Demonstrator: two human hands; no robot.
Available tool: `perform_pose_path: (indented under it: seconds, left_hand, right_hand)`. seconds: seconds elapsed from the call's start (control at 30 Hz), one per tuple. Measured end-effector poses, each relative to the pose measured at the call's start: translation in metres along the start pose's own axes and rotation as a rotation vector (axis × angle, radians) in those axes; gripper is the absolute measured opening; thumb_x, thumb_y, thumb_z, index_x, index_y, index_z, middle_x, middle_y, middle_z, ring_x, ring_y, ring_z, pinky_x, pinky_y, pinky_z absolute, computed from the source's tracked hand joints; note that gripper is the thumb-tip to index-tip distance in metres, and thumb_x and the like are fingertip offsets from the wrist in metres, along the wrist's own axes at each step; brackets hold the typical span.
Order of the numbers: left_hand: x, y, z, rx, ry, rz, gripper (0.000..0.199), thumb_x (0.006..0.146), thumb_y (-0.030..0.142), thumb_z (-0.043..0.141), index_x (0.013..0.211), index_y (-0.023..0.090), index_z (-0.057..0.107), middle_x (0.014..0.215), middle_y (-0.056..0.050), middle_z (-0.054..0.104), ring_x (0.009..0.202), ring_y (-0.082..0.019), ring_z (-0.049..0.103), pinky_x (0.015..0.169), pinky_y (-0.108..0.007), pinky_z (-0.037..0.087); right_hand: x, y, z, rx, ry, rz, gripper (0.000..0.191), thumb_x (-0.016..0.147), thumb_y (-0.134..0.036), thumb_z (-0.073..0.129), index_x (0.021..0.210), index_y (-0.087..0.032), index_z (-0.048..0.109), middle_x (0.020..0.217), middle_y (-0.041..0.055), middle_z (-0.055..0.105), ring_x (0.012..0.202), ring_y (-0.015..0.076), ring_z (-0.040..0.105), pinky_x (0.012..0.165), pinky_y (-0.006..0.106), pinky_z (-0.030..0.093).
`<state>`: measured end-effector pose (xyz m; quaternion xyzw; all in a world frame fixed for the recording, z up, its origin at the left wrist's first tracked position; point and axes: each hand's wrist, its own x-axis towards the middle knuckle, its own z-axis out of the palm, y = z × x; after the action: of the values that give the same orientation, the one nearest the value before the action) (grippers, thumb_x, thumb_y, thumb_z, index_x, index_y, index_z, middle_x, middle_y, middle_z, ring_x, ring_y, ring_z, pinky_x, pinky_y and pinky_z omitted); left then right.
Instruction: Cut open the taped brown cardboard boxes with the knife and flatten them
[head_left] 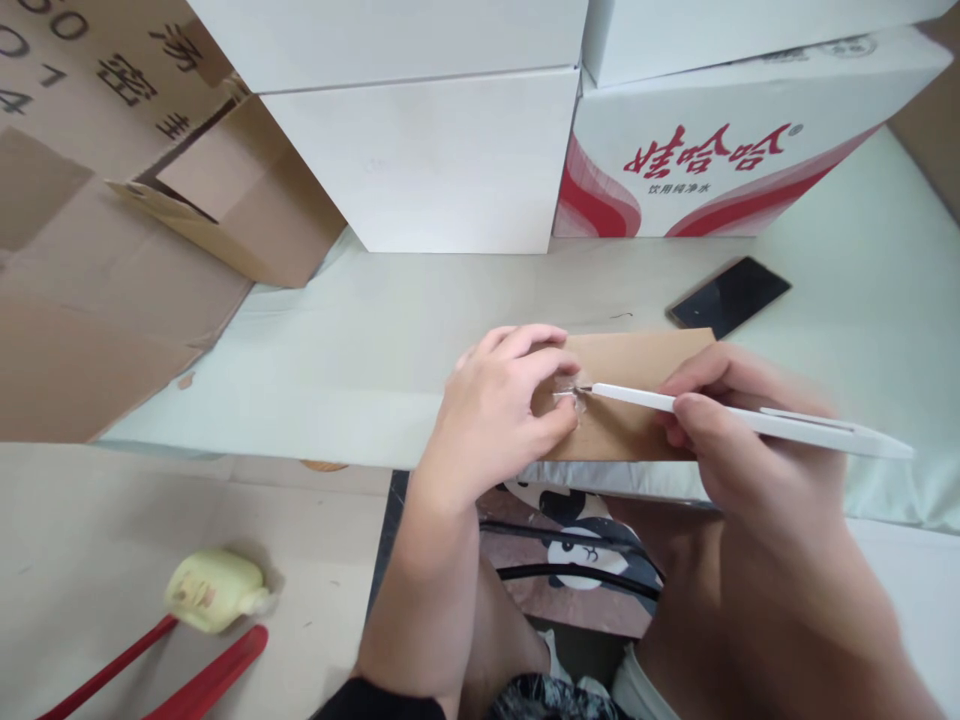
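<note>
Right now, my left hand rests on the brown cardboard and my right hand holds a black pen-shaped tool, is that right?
Not quite: the pen-shaped tool is white, not black, as the head view shows. The rest stands: your right hand holds it and your left hand rests on the brown cardboard.

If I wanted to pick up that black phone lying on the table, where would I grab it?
Probably by its two long edges, toward the far right end, coming down from above. The phone lies flat, so its thin sides look easiest to pinch, and its nearer end sits close beside the brown cardboard, which leaves less finger room there.
</note>
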<state>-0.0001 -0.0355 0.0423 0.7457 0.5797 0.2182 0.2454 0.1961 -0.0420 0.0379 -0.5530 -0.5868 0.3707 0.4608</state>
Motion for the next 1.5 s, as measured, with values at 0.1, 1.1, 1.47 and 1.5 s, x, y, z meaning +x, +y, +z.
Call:
perform_pose_path:
  seconds: [0.1,1.1,1.47,1.5]
  left_hand:
    - [0.0000,-0.0009,0.0002,-0.008,0.002,0.008,0.020,0.089,0.024,0.062,0.106,0.025,0.073,0.141,-0.002,0.066,0.132,-0.026,0.057,0.110,-0.047,0.047]
    - [0.0000,-0.0008,0.0014,-0.018,0.021,0.020,0.018,0.092,0.026,0.062,0.105,0.025,0.073,0.139,-0.001,0.067,0.129,-0.025,0.058,0.108,-0.046,0.048]
    - [-0.0002,-0.0009,0.0009,-0.020,0.019,0.018,0.017,0.093,0.028,0.060,0.104,0.025,0.073,0.138,-0.001,0.068,0.130,-0.025,0.058,0.108,-0.046,0.047]
    - [0.0000,-0.0008,0.0010,-0.021,0.020,0.017,0.017,0.094,0.029,0.060,0.103,0.025,0.073,0.138,-0.001,0.068,0.129,-0.025,0.058,0.108,-0.046,0.047]
  right_hand:
    - [-0.0015,-0.0013,0.0000,0.008,0.015,0.006,0.014,0.076,-0.019,0.063,0.062,-0.022,0.063,0.052,-0.0026,0.054,0.046,0.0105,0.044,0.044,0.026,0.030]
    - [-0.0003,0.0004,0.0005,-0.024,-0.042,-0.127,0.015,0.077,-0.019,0.060,0.063,-0.024,0.061,0.047,-0.0071,0.054,0.040,0.0079,0.045,0.037,0.019,0.032]
    - [-0.0018,0.0028,-0.0019,-0.037,-0.052,-0.169,0.014,0.078,-0.019,0.060,0.066,-0.024,0.061,0.050,-0.0069,0.055,0.043,0.0089,0.046,0.039,0.022,0.033]
    - [-0.0021,0.0030,-0.0018,-0.037,-0.052,-0.167,0.013,0.078,-0.019,0.060,0.066,-0.024,0.061,0.050,-0.0071,0.055,0.043,0.0088,0.046,0.039,0.021,0.033]
